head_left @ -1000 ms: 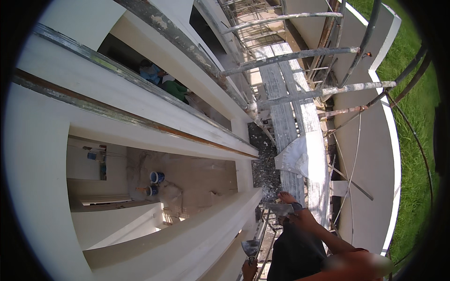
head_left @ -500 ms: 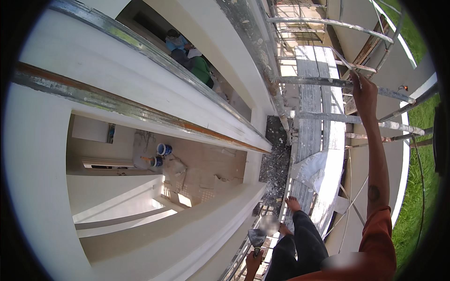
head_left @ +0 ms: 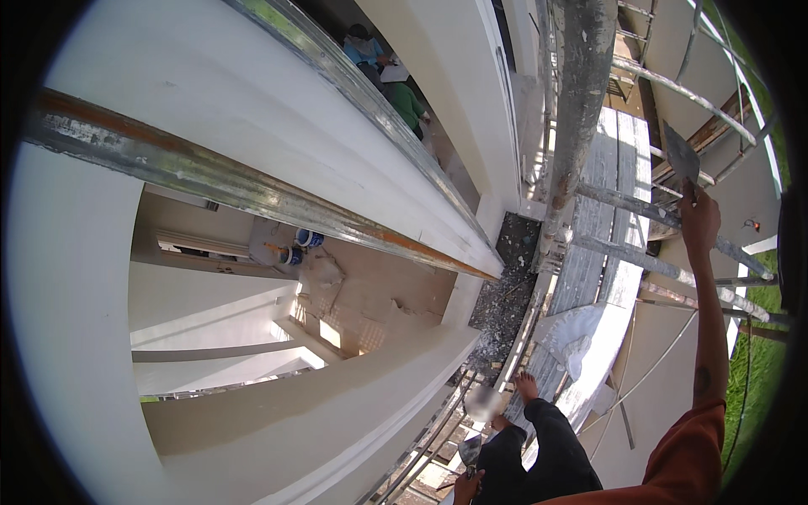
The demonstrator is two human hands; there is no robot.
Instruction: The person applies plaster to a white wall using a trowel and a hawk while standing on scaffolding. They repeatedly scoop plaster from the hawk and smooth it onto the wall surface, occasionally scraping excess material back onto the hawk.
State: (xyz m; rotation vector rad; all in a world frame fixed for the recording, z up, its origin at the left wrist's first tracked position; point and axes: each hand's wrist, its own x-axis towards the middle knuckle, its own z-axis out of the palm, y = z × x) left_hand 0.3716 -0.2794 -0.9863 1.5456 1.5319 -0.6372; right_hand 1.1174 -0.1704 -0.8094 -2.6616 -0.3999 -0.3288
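White wall: the broad white wall face (head_left: 278, 126) fills the left and middle of the view, with two metal bars (head_left: 252, 215) running along it; neither hand touches it.
Plank walkway: grey-white planks (head_left: 589, 269) stretch ahead of the bare feet (head_left: 526, 386).
Scaffold pole: a thick, crusted pole (head_left: 585, 93) rises between the wall and the planks; half a second ago it lay more slanted, so the head has turned too.
White sheet: a pale sheet with white material on it (head_left: 569, 332) lies on the planks, near the feet.
Right hand: this hand (head_left: 701, 227), out at the end of a stretched arm, has its fingers wrapped round a scraper handle; it sits lower and farther right in view than before.
Right scraper: the wide blade (head_left: 682, 156) points up beyond the rails; nearly edge-on earlier, it now shows its flat face. The step looks like handling this tool away from the wall; the next move seems to call for a firm grip and room past the rails.
Left hand: low at the edge, this hand (head_left: 469, 486) seems curled round a handle.
Left scraper: its small blade (head_left: 470, 450) stands beside the dark trouser leg (head_left: 498, 463), lower in view than before.
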